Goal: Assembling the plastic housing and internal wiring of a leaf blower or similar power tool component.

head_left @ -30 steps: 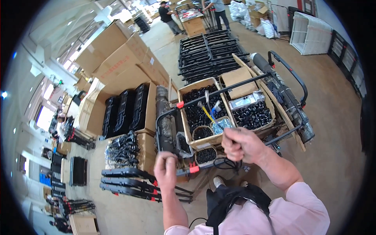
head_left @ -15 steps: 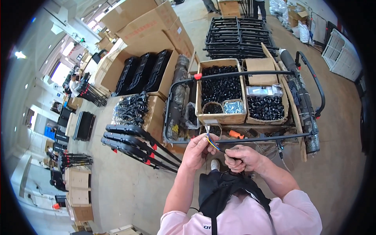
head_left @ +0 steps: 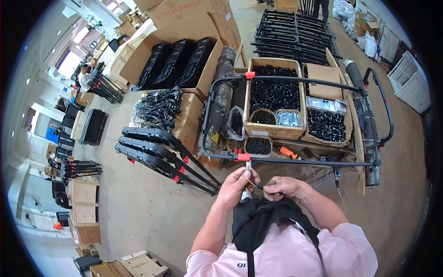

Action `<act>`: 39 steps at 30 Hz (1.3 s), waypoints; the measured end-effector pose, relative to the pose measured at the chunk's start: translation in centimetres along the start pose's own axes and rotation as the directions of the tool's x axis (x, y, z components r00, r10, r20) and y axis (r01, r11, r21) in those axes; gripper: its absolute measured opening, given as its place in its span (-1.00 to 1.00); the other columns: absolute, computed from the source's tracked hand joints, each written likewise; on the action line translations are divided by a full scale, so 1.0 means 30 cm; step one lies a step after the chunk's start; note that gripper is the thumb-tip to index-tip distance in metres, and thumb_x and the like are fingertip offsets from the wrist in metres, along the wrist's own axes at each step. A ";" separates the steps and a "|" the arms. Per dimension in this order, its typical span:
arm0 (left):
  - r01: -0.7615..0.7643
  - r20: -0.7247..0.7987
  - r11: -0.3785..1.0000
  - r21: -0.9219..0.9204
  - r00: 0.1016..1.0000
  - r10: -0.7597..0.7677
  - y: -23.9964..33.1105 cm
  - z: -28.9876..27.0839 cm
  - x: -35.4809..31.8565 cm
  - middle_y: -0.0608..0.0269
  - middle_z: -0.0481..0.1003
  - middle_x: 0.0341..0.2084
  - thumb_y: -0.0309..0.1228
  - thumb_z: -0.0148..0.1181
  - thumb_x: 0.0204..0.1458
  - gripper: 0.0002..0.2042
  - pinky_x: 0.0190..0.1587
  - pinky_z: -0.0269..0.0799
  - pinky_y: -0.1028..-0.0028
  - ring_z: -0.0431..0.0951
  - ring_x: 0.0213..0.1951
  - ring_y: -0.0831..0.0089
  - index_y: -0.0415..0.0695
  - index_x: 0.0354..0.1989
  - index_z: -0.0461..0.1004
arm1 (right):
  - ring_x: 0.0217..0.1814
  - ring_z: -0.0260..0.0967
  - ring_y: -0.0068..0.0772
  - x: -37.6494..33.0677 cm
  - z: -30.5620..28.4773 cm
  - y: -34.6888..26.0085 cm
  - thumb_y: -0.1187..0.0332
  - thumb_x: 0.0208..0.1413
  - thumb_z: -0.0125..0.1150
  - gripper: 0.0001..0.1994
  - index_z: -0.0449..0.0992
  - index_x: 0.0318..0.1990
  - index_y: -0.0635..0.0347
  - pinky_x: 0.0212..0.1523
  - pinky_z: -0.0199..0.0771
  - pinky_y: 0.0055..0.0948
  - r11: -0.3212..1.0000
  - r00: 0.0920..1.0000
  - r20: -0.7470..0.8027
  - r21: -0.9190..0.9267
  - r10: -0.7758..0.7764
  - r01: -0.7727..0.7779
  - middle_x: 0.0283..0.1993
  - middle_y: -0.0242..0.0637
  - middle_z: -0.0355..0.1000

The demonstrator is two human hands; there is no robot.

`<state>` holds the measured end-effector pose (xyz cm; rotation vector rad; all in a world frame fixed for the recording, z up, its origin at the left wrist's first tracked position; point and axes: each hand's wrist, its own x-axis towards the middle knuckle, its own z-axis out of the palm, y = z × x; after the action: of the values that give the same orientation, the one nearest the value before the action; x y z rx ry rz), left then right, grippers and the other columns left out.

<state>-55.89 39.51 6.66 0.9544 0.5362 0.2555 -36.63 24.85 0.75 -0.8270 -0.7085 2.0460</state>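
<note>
My left hand (head_left: 236, 184) is closed in a pinch at the loose yellow and blue wires (head_left: 252, 183) of a black cable. A pale, narrow piece (head_left: 248, 165) stands up from its fingertips, close under a red clip (head_left: 244, 157) on the near bar of the black tubular frame (head_left: 295, 161); I cannot tell whether it touches the bar. Close by on the right, my right hand (head_left: 282, 187) grips the black cable (head_left: 260, 187) where the wires come out. The rest of the cable is hidden behind that hand and the dark apron (head_left: 258, 217).
Beyond the frame stand a box of black knobs (head_left: 273, 94), a tub of silver screws (head_left: 289, 119) and a tub of small black parts (head_left: 258, 146). An orange-handled tool (head_left: 288, 152) lies below them. Left are bundled cables (head_left: 161, 108) and stacked black frames (head_left: 150, 150).
The view has shifted, and the scene sits lower and further right at the frame. Both hands have come closer together, with the wires and pale piece now just under the red clip.
</note>
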 end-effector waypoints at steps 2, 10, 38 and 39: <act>0.037 0.017 0.999 -0.019 0.999 -0.036 -0.009 -0.085 -0.009 0.40 0.52 -0.34 -0.20 0.09 0.46 -0.76 -0.25 0.39 0.56 0.46 -0.33 0.64 -0.11 -0.05 0.55 | -0.56 0.08 -0.64 0.080 -0.021 0.015 -0.07 0.43 0.16 -0.47 0.56 -0.39 0.26 -0.50 0.08 -0.52 0.999 0.999 0.013 -0.017 0.029 -0.029 -0.56 -0.51 0.25; 0.046 -0.344 0.974 -0.220 0.931 -0.122 -0.212 -0.476 0.081 0.39 0.54 -0.35 -0.23 0.06 0.47 -0.76 -0.34 0.51 0.55 0.48 -0.42 0.63 -0.13 -0.03 0.55 | -0.20 0.54 -0.13 0.454 -0.041 0.152 -0.04 0.38 0.18 -0.55 0.61 -0.08 0.26 -0.09 0.50 -0.17 0.675 0.879 -0.442 -0.704 -0.176 -0.219 -0.27 -0.10 0.60; 0.292 -0.316 0.955 -0.046 0.903 -0.291 -0.204 -0.813 0.279 0.41 0.54 -0.45 -0.26 0.19 0.39 -0.71 -0.48 0.38 0.57 0.43 -0.55 0.65 -0.24 -0.02 0.67 | 0.04 0.55 0.26 0.863 -0.110 0.278 -0.05 0.35 0.12 -0.52 0.66 0.02 0.22 0.10 0.50 0.11 0.593 0.715 -0.693 -0.615 -0.092 -0.520 -0.07 0.18 0.60; 0.297 -0.313 0.954 -0.043 0.903 -0.295 -0.206 -0.811 0.278 0.41 0.54 -0.45 -0.26 0.19 0.39 -0.71 -0.48 0.38 0.57 0.43 -0.55 0.65 -0.24 -0.02 0.67 | 0.05 0.55 0.25 0.863 -0.113 0.280 -0.05 0.35 0.12 -0.52 0.66 0.03 0.20 0.10 0.50 0.11 0.602 0.713 -0.697 -0.601 -0.072 -0.526 -0.06 0.18 0.61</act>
<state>-62.15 56.80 -12.36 0.8273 0.9700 0.1317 -50.03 42.61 -15.29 -2.1573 -1.0957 1.3769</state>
